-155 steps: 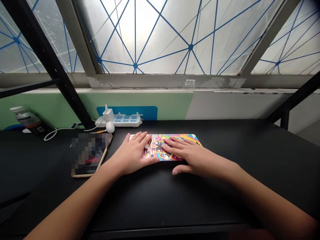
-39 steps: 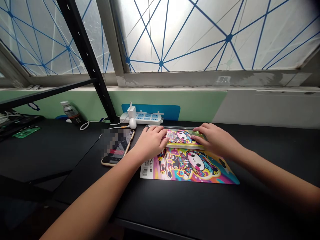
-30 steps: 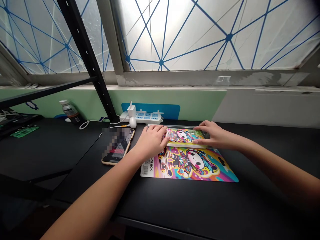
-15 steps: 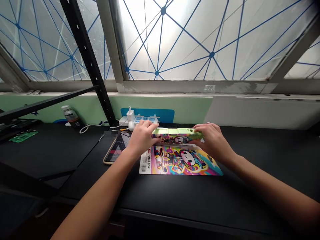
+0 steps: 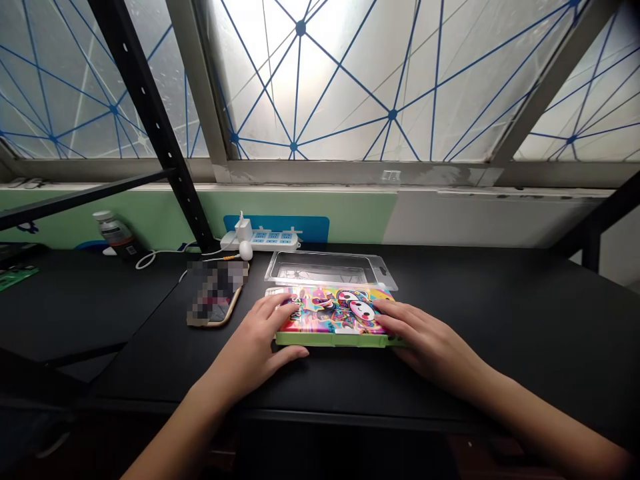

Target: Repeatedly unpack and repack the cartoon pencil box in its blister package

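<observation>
A pencil box with a bright cartoon print and a green side lies flat on the desk. It covers most of the printed backing card, of which a pale strip shows behind the box's left end. My left hand holds that end, fingers on top and thumb along the front. My right hand grips the right end with its fingers over the lid; the thumb is hidden. Just behind the box rests a clear plastic blister shell, apart from both hands.
A phone with a blurred screen lies left of the box. Behind it are a white power strip, a plug and cables. Further left are a bottle, a black shelf post and a green circuit board.
The pencil box has come from the raised clear shell down flat onto the card, nearer to me. The shell now lies behind it. My view has turned slightly right.
</observation>
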Demonstrator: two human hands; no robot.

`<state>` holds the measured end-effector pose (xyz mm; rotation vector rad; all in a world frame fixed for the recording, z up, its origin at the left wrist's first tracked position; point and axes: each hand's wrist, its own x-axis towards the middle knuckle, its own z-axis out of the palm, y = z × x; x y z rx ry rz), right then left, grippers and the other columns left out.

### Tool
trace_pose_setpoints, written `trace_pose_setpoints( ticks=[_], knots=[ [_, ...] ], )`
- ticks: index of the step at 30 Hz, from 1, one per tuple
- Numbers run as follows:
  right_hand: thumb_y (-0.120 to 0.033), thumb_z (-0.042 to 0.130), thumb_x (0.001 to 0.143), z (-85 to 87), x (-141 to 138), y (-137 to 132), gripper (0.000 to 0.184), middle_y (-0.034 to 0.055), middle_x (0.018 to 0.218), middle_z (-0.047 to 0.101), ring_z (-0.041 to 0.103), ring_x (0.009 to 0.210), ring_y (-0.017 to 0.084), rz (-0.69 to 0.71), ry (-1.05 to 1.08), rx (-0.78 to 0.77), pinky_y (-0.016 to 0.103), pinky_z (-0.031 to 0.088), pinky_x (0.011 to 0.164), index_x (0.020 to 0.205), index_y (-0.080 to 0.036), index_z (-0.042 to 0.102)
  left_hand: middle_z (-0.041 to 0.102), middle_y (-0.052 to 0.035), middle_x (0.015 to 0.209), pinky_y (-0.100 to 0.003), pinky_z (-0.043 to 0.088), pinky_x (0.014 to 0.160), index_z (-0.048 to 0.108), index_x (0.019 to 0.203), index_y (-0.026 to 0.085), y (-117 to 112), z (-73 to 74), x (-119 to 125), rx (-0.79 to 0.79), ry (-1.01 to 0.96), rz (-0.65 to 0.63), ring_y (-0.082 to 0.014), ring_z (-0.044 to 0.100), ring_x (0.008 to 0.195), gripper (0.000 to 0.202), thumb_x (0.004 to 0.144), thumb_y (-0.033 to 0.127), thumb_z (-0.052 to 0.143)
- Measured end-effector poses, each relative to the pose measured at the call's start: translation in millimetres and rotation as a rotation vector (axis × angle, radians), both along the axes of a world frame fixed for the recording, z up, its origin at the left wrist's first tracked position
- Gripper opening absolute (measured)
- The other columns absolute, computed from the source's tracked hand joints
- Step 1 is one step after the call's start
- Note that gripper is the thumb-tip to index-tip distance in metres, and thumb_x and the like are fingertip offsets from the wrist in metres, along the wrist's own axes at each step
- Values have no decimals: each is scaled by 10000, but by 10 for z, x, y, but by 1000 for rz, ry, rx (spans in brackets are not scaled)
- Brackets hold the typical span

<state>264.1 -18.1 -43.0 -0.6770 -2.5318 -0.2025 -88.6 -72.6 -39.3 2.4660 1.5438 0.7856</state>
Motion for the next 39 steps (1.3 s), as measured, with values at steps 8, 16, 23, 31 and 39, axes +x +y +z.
trace_pose_setpoints(
  ticks=[8, 16, 23, 31, 39],
  knots=[
    [-406, 654, 951, 54, 129, 84, 464, 123, 1491, 577, 561, 1350, 299, -83, 103, -358, 478, 519, 1071, 1386, -282, 552, 507, -83, 1506, -477, 382, 1168, 241, 1612, 379, -18, 25, -45, -272, -177, 47, -315, 468, 1405, 875, 892, 417, 736],
    [-581, 484, 987, 266, -9, 433, 432, 38, 779, 736, 679, 696, 231, -397, 510, -532, 337, 532, 610, 903, -226, 716, 534, -95, 1490, -522, 353, 1160, -65, 1632, 382, -36, -4, -13, -322, -193, 93, -346, 419, 1440, 1164, 833, 434, 780],
    [-492, 526, 997, 149, 157, 270, 325, 69, 1076, 763, 720, 965, 263, -249, 382, -421, 385, 578, 823, 1156, -273, 705, 597, -132, 1418, -515, 430, 1097, 114, 1637, 314, -34, 15, -13, -274, -194, 129, -353, 532, 1348, 1024, 853, 568, 722],
    [-489, 684, 905, 6, 263, 42, 487, 87, 1237, 712, 697, 1082, 286, -264, 292, -415, 417, 580, 905, 1339, -292, 580, 587, -139, 1397, -520, 432, 1089, 566, 1387, 220, 14, 31, 27, -208, -134, 73, -340, 517, 1309, 558, 975, 594, 517],
    [-512, 540, 975, 199, 64, 287, 332, 110, 1111, 711, 670, 998, 300, -356, 132, -308, 455, 505, 847, 1057, -234, 701, 570, -151, 1453, -530, 391, 1121, 580, 1342, 189, 57, -4, 93, -194, -76, 125, -337, 466, 1378, 494, 1042, 538, 402]
  ],
)
